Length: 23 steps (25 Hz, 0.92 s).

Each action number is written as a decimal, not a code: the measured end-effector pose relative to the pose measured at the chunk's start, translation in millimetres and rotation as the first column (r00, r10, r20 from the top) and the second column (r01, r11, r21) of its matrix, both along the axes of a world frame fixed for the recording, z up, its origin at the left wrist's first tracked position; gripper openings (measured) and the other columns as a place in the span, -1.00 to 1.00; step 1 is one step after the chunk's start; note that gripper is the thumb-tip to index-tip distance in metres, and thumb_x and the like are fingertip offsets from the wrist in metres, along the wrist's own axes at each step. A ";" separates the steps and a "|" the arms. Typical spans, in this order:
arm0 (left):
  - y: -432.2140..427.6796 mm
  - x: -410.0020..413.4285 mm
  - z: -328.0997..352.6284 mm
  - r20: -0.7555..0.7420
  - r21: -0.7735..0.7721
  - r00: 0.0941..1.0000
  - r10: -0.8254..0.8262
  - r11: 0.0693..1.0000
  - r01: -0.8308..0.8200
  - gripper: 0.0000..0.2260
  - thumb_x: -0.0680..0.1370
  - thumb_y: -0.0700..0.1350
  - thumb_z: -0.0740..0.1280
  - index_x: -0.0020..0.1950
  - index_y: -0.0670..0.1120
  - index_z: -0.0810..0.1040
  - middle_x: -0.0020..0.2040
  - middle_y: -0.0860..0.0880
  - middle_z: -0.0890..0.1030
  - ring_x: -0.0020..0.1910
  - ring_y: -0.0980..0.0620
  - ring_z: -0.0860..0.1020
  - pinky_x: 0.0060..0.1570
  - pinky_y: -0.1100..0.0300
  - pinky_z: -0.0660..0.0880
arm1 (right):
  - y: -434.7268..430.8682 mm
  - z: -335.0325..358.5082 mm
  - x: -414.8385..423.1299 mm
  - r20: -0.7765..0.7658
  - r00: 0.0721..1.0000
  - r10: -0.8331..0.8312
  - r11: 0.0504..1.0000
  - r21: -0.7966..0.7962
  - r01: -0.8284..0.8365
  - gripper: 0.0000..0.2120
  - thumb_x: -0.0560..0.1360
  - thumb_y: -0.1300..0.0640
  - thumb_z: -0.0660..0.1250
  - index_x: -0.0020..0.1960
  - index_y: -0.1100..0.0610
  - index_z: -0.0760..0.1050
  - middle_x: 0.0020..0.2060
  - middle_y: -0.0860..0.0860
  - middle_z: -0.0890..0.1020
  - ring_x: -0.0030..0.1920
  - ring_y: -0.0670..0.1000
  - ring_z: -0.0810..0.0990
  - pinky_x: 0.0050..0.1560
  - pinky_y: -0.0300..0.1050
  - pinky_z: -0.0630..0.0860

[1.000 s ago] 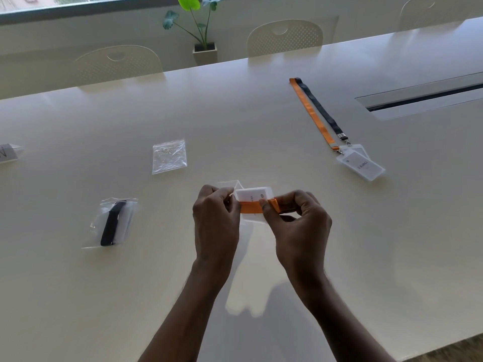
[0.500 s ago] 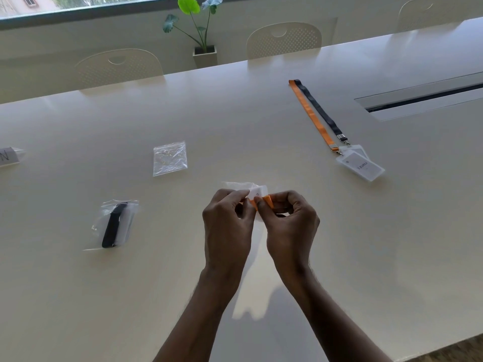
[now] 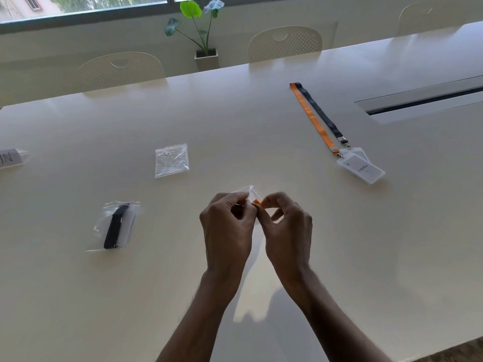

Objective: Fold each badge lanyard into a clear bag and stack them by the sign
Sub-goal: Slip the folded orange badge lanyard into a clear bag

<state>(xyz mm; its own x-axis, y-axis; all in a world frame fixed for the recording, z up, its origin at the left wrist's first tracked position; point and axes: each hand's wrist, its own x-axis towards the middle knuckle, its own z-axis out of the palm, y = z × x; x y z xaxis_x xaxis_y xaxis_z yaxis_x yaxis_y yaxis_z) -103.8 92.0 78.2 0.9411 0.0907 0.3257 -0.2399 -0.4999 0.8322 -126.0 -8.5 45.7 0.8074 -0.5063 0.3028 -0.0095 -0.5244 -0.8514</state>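
My left hand (image 3: 226,226) pinches the mouth of a clear bag (image 3: 247,190) above the table's middle. My right hand (image 3: 287,226) pinches a folded orange lanyard (image 3: 257,203) right at that bag; only a small orange tip shows between the fingers. A bagged black lanyard (image 3: 116,226) lies at the left. An empty clear bag (image 3: 171,160) lies further back. An orange lanyard (image 3: 315,118) and a black lanyard (image 3: 322,113) with their badge holders (image 3: 362,168) lie stretched out at the right. The sign (image 3: 9,158) stands at the far left edge.
The long pale table (image 3: 235,113) has a cable slot (image 3: 423,100) at the right. Chairs (image 3: 285,43) and a potted plant (image 3: 206,48) stand behind its far edge.
My hands have closed together. The badge and orange lanyard, plainly visible a second ago, are now almost wholly hidden between my fingers and the bag.
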 end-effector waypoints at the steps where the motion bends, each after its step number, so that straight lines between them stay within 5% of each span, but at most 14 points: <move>1: 0.8 1.1 1.3 -0.021 -0.031 1.000 0.013 0.999 -0.013 -0.85 0.55 -0.16 0.52 0.12 -0.09 0.75 -0.02 0.10 0.71 -0.17 0.22 0.69 -0.08 0.39 0.64 | 0.3 0.0 -1.2 0.011 1.000 0.002 0.999 -0.051 -0.002 -0.88 0.54 -0.04 0.50 -0.04 -0.01 0.64 -0.06 -0.13 0.69 -0.15 -0.07 0.61 -0.17 -0.03 0.62; 4: 4.6 5.8 4.1 -0.119 -0.157 0.992 0.033 0.986 -0.052 -0.91 0.54 -0.14 0.53 0.04 -0.04 0.76 -0.13 0.14 0.73 -0.21 0.22 0.71 -0.12 0.29 0.68 | 1.4 2.5 -3.1 0.043 0.998 0.037 0.997 -0.063 -0.035 -0.91 0.57 0.02 0.48 0.00 0.03 0.67 0.10 -0.04 0.65 0.03 -0.04 0.64 -0.05 -0.06 0.64; 8: 8.4 9.2 5.5 -0.218 -0.308 0.976 0.026 0.947 -0.094 -0.91 0.53 -0.19 0.52 0.01 -0.05 0.72 -0.16 0.05 0.75 -0.21 0.07 0.75 -0.09 0.00 0.73 | -0.6 10.4 -3.1 0.065 0.978 0.200 0.979 0.013 -0.202 -0.89 0.59 0.09 0.45 0.11 0.04 0.63 0.09 -0.08 0.68 0.01 -0.13 0.67 0.01 -0.11 0.65; 11: 11.8 12.2 8.1 -0.257 -0.401 0.966 0.030 0.906 -0.135 -0.90 0.53 -0.23 0.51 0.02 -0.08 0.69 -0.17 -0.01 0.74 -0.21 0.03 0.76 -0.09 -0.02 0.73 | -3.7 11.6 -3.1 0.036 0.943 0.330 0.943 -0.050 -0.328 -0.72 0.55 0.10 0.51 0.23 0.00 0.57 0.17 -0.11 0.65 0.08 -0.16 0.64 0.09 -0.23 0.62; 15: 21.1 15.2 12.8 -0.295 -0.456 0.955 -0.018 0.881 -0.124 -0.78 0.49 -0.20 0.55 0.10 -0.03 0.66 -0.10 -0.06 0.75 -0.13 -0.05 0.76 -0.15 0.10 0.70 | -8.8 13.8 1.1 0.074 0.928 0.366 0.928 0.044 -0.370 -0.73 0.54 0.19 0.53 0.19 0.03 0.57 0.03 -0.13 0.71 0.05 -0.16 0.70 0.05 -0.15 0.67; 20: 43.0 16.7 12.6 -0.306 -0.263 0.939 -0.157 0.962 0.076 -0.47 0.45 0.18 0.54 0.38 0.15 0.51 0.16 0.16 0.61 0.15 0.16 0.58 -0.05 0.31 0.54 | -22.3 26.8 7.7 0.006 0.914 0.406 0.890 0.224 -0.397 -0.69 0.56 0.09 0.51 0.26 0.04 0.54 0.06 -0.06 0.76 0.07 -0.16 0.74 0.12 -0.07 0.70; 23: 61.2 25.0 7.1 -0.362 -0.403 0.851 -0.382 0.887 0.227 -0.50 0.44 0.15 0.50 0.37 0.12 0.57 0.17 0.06 0.69 0.20 0.06 0.65 0.13 0.15 0.62 | -34.2 35.0 12.4 -0.079 0.842 0.534 0.787 0.411 -0.461 -0.69 0.57 0.06 0.47 0.28 0.02 0.52 0.08 0.02 0.77 0.12 -0.05 0.75 0.20 0.05 0.68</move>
